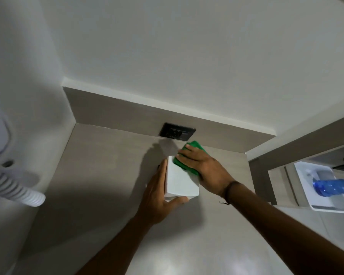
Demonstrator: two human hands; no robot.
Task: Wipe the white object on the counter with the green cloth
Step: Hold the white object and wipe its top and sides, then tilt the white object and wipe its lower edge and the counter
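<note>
A white box-shaped object (180,180) stands on the grey counter (99,175) near the back wall. My left hand (159,195) grips its left side, thumb curled under the near bottom edge. My right hand (203,167) presses a green cloth (195,147) flat against the object's top right and far edge. Much of the cloth is hidden under my palm and fingers. A dark band circles my right wrist.
A black wall socket (177,132) sits in the grey backsplash just behind the object. A white ribbed hose (14,187) hangs at the left. At right, a mirror (314,179) shows a white tray and a blue bottle (334,186).
</note>
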